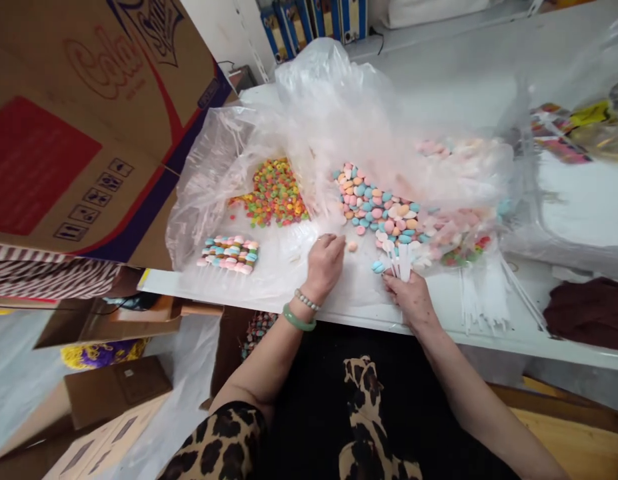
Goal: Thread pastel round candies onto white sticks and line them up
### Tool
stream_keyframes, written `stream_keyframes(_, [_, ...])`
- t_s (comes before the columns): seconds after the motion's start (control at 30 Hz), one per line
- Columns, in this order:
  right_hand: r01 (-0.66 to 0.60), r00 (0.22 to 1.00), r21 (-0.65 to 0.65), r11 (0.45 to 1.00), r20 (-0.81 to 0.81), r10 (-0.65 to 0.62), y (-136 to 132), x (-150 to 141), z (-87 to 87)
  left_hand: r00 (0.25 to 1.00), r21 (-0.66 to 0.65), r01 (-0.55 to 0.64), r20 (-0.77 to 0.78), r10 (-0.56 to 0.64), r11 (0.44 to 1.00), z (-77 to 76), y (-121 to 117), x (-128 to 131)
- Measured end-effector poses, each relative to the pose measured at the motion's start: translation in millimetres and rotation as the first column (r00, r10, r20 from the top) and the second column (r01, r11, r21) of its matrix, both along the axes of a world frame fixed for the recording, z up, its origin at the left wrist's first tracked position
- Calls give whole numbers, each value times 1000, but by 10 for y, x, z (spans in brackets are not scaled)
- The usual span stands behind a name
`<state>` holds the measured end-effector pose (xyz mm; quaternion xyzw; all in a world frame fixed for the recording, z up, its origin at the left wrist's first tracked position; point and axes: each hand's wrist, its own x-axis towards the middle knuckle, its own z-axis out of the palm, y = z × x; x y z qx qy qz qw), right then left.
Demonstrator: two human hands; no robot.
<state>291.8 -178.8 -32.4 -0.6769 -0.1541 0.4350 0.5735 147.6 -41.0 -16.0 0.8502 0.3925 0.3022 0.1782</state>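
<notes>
My left hand (pixel 325 264), with a bead bracelet and a green bangle at the wrist, is over the plastic sheet with its fingers curled together. Whatever may be in its fingertips is hidden. A peach candy (pixel 352 246) lies just right of those fingers. My right hand (pixel 411 297) grips a bunch of white sticks (pixel 403 262) near the table's front edge, and a blue candy (pixel 378 267) is by its fingertips. Beyond both hands spreads a pile of pastel candies (pixel 371 203). At the left, a row of candy skewers (pixel 230 254) lies in front of small colourful ring candies (pixel 279 193).
A large cardboard box (pixel 89 133) stands at the left. Clear plastic bags (pixel 333 87) bunch up behind the candies. More white sticks (pixel 483 300) and a dark brown cloth (pixel 589 312) lie to the right. Blue binders (pixel 313 27) stand at the back.
</notes>
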Motion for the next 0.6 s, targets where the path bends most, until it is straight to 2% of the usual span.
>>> stream_keyframes(0.1, [11,1000,3,1000,-24,-11,14,-7,9,949,15,-314,25,314,949,53,171,-407])
stream_keyframes(0.17, [25,999,-6,1000,-29,-25,26,-15,10,897,-19,-441,-38,440,897,62,428,-621])
stream_keyframes(0.2, [32,999,-13,999,-27,-33,33,-20,10,881,-32,-469,-90,465,883,61,579,-688])
stream_keyframes(0.3, [52,999,-25,998,-9,-52,48,-33,15,881,-57,-438,-226,416,897,48,1006,-718])
stream_keyframes(0.4, [64,998,-23,998,6,-64,53,-44,30,872,-67,-433,-284,399,899,22,1246,-605])
stream_keyframes(0.5, [71,997,-42,997,11,-70,56,-49,50,880,-61,-411,-289,378,910,-25,1235,-529])
stream_keyframes(0.6, [69,998,-48,996,15,-68,69,-49,64,932,-106,-275,-272,238,956,-72,1086,-570])
